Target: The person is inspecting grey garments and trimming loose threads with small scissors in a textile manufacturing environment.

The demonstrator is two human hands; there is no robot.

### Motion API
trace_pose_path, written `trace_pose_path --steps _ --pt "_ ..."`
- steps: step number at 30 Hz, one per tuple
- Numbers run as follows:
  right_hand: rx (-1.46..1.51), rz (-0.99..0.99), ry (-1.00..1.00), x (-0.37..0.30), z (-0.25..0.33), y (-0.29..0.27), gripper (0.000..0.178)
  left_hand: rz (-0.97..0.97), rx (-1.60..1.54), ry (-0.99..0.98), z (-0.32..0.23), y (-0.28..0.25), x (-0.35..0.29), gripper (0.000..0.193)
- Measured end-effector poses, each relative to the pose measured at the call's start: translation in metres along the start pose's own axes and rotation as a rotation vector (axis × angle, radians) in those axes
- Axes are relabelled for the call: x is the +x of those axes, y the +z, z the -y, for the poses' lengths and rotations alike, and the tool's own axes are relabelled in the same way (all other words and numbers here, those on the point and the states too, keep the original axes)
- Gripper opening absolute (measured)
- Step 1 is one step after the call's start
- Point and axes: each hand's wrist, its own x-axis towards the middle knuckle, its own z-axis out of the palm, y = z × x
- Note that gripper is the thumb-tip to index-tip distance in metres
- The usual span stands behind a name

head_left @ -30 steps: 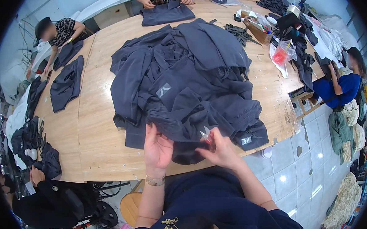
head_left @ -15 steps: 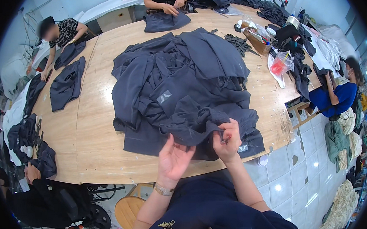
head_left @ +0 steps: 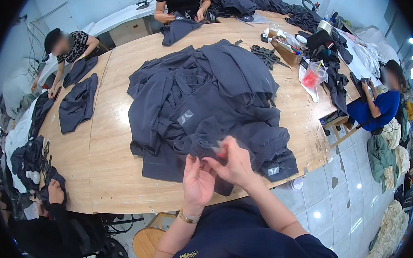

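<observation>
A heap of dark grey garments (head_left: 167, 112) lies before me on the wooden table, a pale patch showing on the cloth near its middle. At the heap's near edge, my left hand (head_left: 199, 182) pinches the bunched edge of a dark grey garment (head_left: 203, 147) between thumb and fingers, palm turned up. My right hand (head_left: 237, 165) is close beside it at the same edge, its fingers closed and partly smeared by motion. Something small and reddish shows within those fingers, too blurred to name.
Across the wooden table (head_left: 115, 177), a person (head_left: 183, 2) handles dark cloth. Others work at the left and right edges. A cardboard box of small items (head_left: 287, 50) and a red drink in a plastic bag (head_left: 311, 77) stand far right. A wooden stool (head_left: 149, 243) is below left.
My right hand has moved left, up against my left hand, drawing the garment's edge into a tighter bunch. The person across the table has lifted the cloth.
</observation>
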Motion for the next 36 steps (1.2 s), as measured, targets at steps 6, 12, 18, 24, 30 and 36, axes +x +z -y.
trace_pose_path --steps 6,12,18,24,30,36 --pt "0.094 -0.178 0.208 -0.003 -0.044 -0.005 0.013 -0.072 0.074 0.043 -0.014 0.002 0.002 0.026" --pt "-0.083 -0.408 0.386 -0.006 -0.070 -0.035 0.019 -0.104 0.063 0.058 -0.017 0.005 0.003 0.023" --pt "0.155 -0.084 0.264 -0.002 -0.015 -0.026 0.026 -0.140 0.211 0.066 -0.002 0.014 0.002 0.022" --pt "0.196 0.106 0.186 -0.010 0.005 -0.011 0.020 -0.185 0.216 0.067 0.004 0.012 -0.001 0.018" --pt "0.545 0.296 0.211 -0.019 0.021 -0.025 0.023 -0.349 0.156 -0.064 -0.001 0.012 0.000 0.014" --pt "0.227 0.056 0.349 -0.018 0.002 -0.010 0.024 -0.325 0.184 -0.021 0.008 0.015 0.001 0.013"
